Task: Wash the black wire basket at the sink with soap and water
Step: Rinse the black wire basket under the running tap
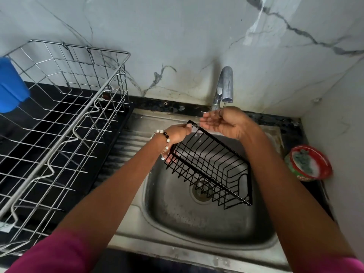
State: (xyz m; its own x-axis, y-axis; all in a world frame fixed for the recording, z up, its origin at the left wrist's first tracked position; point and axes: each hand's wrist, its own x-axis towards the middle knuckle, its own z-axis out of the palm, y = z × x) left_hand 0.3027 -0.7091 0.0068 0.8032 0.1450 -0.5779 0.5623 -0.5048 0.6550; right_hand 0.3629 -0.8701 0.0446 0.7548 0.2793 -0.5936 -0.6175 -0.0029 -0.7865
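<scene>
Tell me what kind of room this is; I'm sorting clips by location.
Most likely a home kitchen: a steel sink with a tap, a wire dish rack on the black counter, marble-look wall tiles.

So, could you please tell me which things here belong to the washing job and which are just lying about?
Job: basket, left hand, right hand, tap, sink, soap tub.
Lying about: rack, blue cup.
</scene>
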